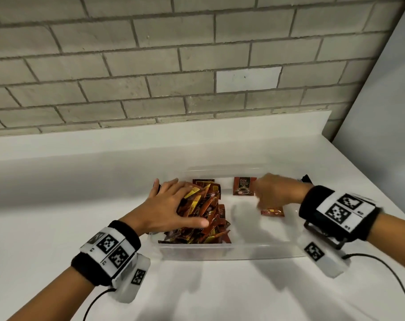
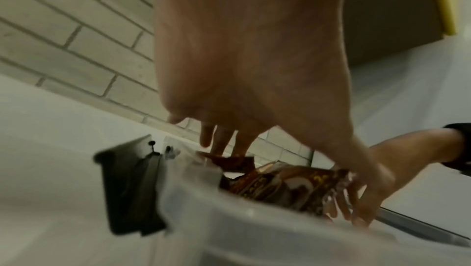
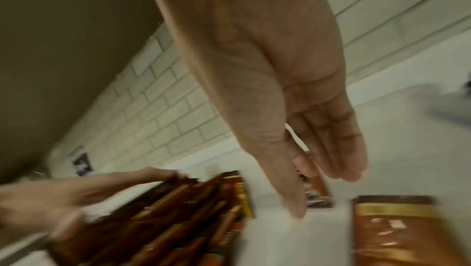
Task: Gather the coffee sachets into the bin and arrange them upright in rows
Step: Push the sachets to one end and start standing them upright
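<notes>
bin (image 1: 231, 250): clear plastic, smooth, slightly frosted. sachets (image 1: 203, 212): glossy foil-like film w/ brown, red & gold print, crinkled. counter (image 1: 58, 205): smooth matt white. wall (image 1: 150, 66): rough grey brick, matt. wristbands (image 1: 104, 253): black cloth w/ matt printed marker patches. black latch (image 2: 132, 185) on bin: matt plastic.

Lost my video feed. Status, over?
Left hand flat on sachet pile in bin. Right hand open, reaching standing sachet. Nothing blocking.
</notes>
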### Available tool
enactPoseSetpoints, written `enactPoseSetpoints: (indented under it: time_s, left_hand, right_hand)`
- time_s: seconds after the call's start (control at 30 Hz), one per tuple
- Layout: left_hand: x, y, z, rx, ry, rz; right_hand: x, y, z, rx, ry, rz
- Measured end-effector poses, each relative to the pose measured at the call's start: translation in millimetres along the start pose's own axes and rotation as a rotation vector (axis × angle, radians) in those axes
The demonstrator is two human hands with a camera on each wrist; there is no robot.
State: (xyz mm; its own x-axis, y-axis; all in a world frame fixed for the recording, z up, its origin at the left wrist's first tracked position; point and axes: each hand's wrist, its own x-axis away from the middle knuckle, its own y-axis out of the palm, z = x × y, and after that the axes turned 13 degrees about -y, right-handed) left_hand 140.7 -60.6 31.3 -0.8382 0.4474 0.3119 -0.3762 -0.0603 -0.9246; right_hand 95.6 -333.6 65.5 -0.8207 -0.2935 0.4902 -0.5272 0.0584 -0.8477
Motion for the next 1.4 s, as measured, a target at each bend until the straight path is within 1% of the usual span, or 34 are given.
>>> enactPoseSetpoints:
  time_s: [0.03,0.07,0.1,0.17,0.33,0.4,0.5,0.57,0.7,0.77,0.9,1.03,1.23,1.4]
  left_hand:
    - [1.0,0.4,-0.4,-0.017,-0.001,-0.011]
    - [1.2,1.0,-0.5,-0.004,-0.006,-0.014]
    - [2.3,1.2,0.0,0.025,-0.011,-0.015]
    - [4.3,-0.6,3.1,0.066,-0.016,-0.003]
    - [11.8,-7.3,13.3,0.017,-0.067,0.029]
    - [13.4,-7.7,12.9,-0.017,-0.061,0.028]
    - [15.4,-5.0,8.6,0.088,-0.079,-0.035]
    - [15.7,-3.8,9.2,0.131,-0.09,-0.053]
    - [14.2,-1.6,10.9,0.11,-0.097,-0.08]
    - [13.6,-1.2,9.6,0.116,-0.105,-0.084]
    - [13.0,-0.1,8.0,0.086,-0.093,-0.076]
    - [12.9,-0.8,8.3,0.088,-0.084,-0.058]
    - [14.3,-0.3,6.4,0.098,-0.085,-0.062]
    - [11.4,-0.9,5.5,0.107,-0.096,-0.088]
  right_hand:
    - [0.5,-0.3,11.5,0.052,0.048,-0.024]
    - [0.1,1.4,22.2,0.08,0.087,-0.084]
    - [-1.1,4.8,30.9,0.106,0.107,-0.151]
    - [-5.1,14.6,40.5,0.143,0.106,-0.228]
    - [-18.9,24.3,35.8,0.208,0.072,-0.284]
    - [-21.5,22.8,34.0,0.233,0.064,-0.272]
    - [-23.2,22.9,37.3,0.28,0.024,-0.254]
    - [-24.7,23.6,40.9,0.334,-0.009,-0.235]
    - [-29.1,22.0,41.2,0.379,-0.033,-0.239]
    - [-30.0,20.0,43.0,0.392,-0.054,-0.201]
    - [-28.0,8.8,53.9,0.36,-0.053,-0.062]
    - [-25.9,-2.7,60.3,0.334,-0.031,-0.061]
    - [-26.3,-4.9,56.4,0.575,-0.033,-0.052]
    - [-20.8,-4.7,49.8,0.704,-0.035,0.009]
